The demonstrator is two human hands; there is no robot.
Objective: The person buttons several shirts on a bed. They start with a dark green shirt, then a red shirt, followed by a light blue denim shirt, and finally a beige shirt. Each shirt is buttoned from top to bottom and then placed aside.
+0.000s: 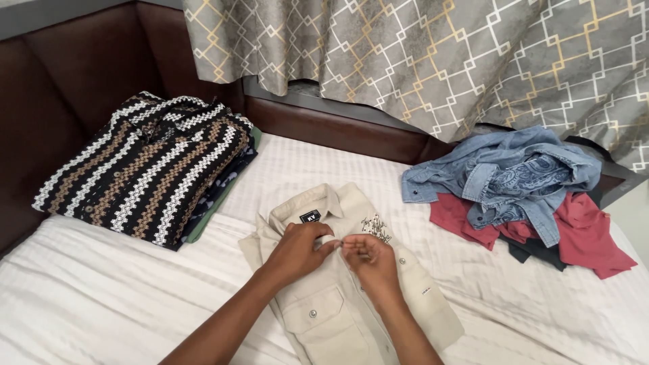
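Beige shirt [351, 307] hem beyond bottom edge; placket under fingers [331, 247].

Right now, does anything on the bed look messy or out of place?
Yes. The denim shirt and red garment lie crumpled in a loose heap at the right, unlike the neat folded stack at the left. The beige shirt lies flat under both hands.

Open bedsheet [101, 297] ahead; folded stack [145, 165] left, clothes heap [520, 189] right

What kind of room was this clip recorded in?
Most likely a bedroom: a bed with a white striped sheet, a brown padded headboard and a patterned curtain. Both hands work at a beige shirt.
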